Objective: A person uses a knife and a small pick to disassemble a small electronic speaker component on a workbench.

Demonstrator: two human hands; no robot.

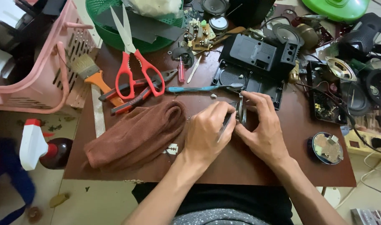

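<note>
My left hand (207, 133) is closed around a thin metal tool (224, 126) whose tip points at a small round metal part (241, 111). My right hand (263, 129) pinches that round part on edge, just above the brown tabletop (257, 166). Both hands meet at the table's middle. A folded brown cloth (136, 135) lies just left of my left hand, with a razor blade (172, 148) at its lower edge. Behind the hands stands an opened black plastic casing (255, 58).
Red-handled scissors (134, 58), pliers (138, 91), a paintbrush (92, 73), a small red screwdriver (181, 71) and a blue toothbrush (203, 88) lie at the back left. A green basket (115, 37), circuit board (198, 33), several loose speakers (340, 68), pink basket (48, 71) and spray bottle (40, 148) surround the table.
</note>
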